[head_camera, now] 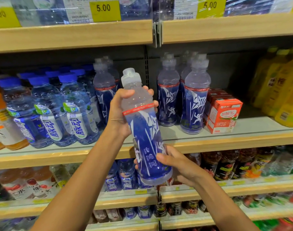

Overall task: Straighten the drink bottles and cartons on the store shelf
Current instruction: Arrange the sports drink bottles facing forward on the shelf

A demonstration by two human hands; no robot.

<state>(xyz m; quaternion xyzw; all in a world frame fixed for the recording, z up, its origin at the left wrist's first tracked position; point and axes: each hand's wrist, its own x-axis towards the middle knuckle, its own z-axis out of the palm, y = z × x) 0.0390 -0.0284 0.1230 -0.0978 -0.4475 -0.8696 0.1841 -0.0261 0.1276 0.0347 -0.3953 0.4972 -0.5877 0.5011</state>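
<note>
I hold a clear bottle with a dark blue label and a red band [146, 130] in front of the middle shelf [225, 139], tilted with its cap up and to the left. My left hand [120, 112] grips its upper part just below the neck. My right hand [174, 164] holds its lower end from the right, fingers wrapped round the base. More bottles of the same kind [194, 97] stand upright on the shelf behind, on both sides of an empty gap.
Blue-capped water bottles [75, 110] fill the shelf's left side, with orange drinks at the far left. Red and white cartons [223, 112] stand at the right, then yellow bottles [282, 90]. Shelves above and below hold more drinks and price tags [104, 10].
</note>
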